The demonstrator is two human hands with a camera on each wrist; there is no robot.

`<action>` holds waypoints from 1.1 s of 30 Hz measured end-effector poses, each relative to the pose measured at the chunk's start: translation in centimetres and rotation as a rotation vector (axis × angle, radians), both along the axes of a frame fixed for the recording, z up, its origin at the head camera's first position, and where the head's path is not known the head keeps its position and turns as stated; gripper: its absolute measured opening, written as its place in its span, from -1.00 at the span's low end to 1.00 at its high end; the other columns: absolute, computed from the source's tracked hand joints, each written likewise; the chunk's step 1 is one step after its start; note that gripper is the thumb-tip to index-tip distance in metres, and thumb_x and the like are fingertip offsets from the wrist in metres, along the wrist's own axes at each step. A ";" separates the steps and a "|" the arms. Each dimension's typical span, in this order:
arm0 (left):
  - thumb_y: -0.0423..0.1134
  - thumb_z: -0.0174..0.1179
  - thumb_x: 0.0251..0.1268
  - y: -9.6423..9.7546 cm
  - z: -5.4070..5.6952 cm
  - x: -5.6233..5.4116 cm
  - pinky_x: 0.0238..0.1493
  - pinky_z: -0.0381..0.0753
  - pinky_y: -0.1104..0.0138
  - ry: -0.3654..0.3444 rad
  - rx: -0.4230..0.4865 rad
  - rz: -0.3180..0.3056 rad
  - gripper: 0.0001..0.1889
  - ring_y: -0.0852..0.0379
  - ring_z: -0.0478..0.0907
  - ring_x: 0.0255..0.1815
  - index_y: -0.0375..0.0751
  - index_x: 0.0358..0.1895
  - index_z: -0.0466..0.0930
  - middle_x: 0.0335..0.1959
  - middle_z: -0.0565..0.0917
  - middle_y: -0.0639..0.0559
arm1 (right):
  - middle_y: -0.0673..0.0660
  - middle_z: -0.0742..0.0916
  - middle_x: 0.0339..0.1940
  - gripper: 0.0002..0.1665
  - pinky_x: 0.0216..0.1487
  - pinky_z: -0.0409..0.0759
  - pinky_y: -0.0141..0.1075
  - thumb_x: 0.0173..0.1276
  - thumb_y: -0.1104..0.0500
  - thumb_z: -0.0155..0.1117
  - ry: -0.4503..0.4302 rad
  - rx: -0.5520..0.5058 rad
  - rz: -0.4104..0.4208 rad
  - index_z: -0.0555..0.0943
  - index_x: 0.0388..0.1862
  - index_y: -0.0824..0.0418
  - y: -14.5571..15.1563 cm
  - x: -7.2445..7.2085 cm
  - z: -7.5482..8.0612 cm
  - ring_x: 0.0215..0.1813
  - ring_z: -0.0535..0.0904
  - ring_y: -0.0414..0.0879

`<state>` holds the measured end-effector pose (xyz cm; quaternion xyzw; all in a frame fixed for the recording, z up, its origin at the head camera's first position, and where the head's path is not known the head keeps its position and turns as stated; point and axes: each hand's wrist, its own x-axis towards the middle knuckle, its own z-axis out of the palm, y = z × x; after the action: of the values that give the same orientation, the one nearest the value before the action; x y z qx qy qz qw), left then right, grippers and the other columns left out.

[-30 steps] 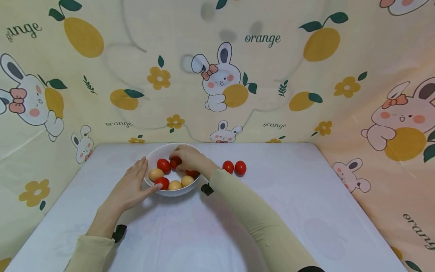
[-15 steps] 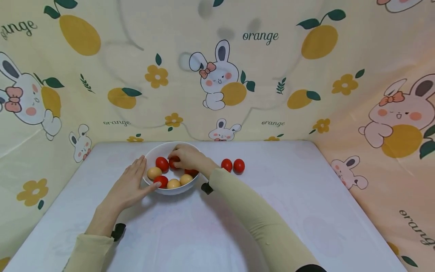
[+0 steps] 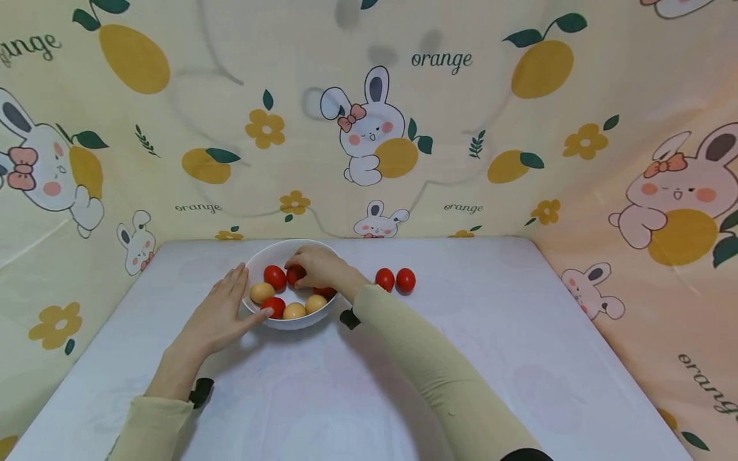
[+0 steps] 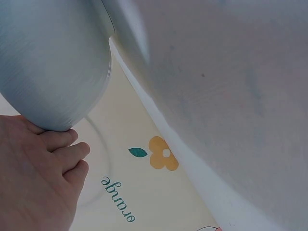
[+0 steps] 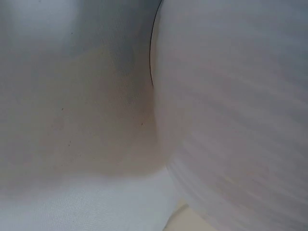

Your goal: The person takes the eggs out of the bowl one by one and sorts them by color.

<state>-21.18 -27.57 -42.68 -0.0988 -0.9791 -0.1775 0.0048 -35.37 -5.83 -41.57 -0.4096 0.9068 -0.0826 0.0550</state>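
Note:
On the table stands a white bowl (image 3: 294, 324) with several red and pale yellow egg-shaped things around its inside. My right hand (image 3: 318, 267) reaches over the bowl's right side and pinches a red egg-shaped thing (image 3: 295, 275), partly covered by the fingers. My left hand (image 3: 217, 316) rests against the bowl's left side with straight fingers, its thumb across the near rim by another red one (image 3: 274, 307). In the left wrist view, the fingertips touch the outer wall of the bowl (image 4: 53, 62). The right wrist view shows the bowl's outside (image 5: 231, 106) close up, with no fingers visible.
Two more red egg-shaped things (image 3: 406, 281) lie side by side on the white tabletop (image 3: 473, 333), right of the bowl. A cloth backdrop (image 3: 248, 38) printed with rabbits and oranges rises behind the table and along both sides.
The head view has shifted slightly. Both hands stay at the bowl, and the right keeps hold of the red egg-shaped thing.

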 end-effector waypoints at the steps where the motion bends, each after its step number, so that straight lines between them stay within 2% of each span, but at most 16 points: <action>1: 0.47 0.05 0.39 0.0 0.0 0.0 0.62 -0.07 -0.27 0.003 0.001 -0.002 0.18 -0.40 -0.14 0.68 -0.47 0.65 -0.14 0.69 -0.10 -0.38 | -0.02 0.67 0.25 -0.44 0.35 0.51 -0.33 0.39 0.00 0.50 0.000 -0.001 0.000 0.66 0.36 -0.04 0.0 0.0 0.0 0.22 0.49 -0.14; 6: 0.46 0.06 0.38 0.0 0.1 0.0 0.62 -0.06 -0.28 0.003 0.004 0.000 0.18 -0.41 -0.14 0.67 -0.48 0.65 -0.13 0.69 -0.09 -0.39 | -0.01 0.66 0.28 -0.43 0.35 0.52 -0.33 0.40 0.00 0.49 -0.011 -0.031 -0.001 0.64 0.37 -0.03 0.2 0.0 0.2 0.24 0.49 -0.13; 18: 0.47 0.06 0.38 -0.1 -0.1 0.3 0.61 -0.04 -0.28 0.009 -0.001 0.000 0.18 -0.41 -0.12 0.67 -0.47 0.65 -0.13 0.69 -0.08 -0.39 | 0.03 0.61 0.36 -0.42 0.36 0.52 -0.34 0.41 0.02 0.47 -0.053 -0.176 -0.010 0.62 0.39 -0.01 0.5 0.5 0.2 0.29 0.49 -0.10; 25: 0.48 0.06 0.36 0.1 -0.1 0.3 0.60 -0.02 -0.30 0.012 -0.008 0.010 0.19 -0.42 -0.11 0.67 -0.45 0.65 -0.12 0.69 -0.06 -0.39 | 0.08 0.59 0.39 -0.44 0.29 0.56 -0.36 0.42 0.05 0.45 -0.061 -0.278 -0.015 0.61 0.38 0.02 1.0 0.8 0.6 0.29 0.53 -0.06; 33: 0.49 0.07 0.34 0.2 -0.1 0.1 0.59 -0.02 -0.31 0.012 -0.009 0.019 0.20 -0.43 -0.10 0.66 -0.44 0.66 -0.12 0.69 -0.06 -0.39 | 0.10 0.59 0.41 -0.42 0.34 0.57 -0.32 0.41 0.07 0.46 -0.057 -0.398 -0.029 0.61 0.39 0.03 1.9 1.5 0.9 0.35 0.54 -0.03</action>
<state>-21.10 -27.39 -42.75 -0.0907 -0.9808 -0.1723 0.0116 -33.88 -3.95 -40.68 -0.3968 0.8765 -0.2725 -0.0027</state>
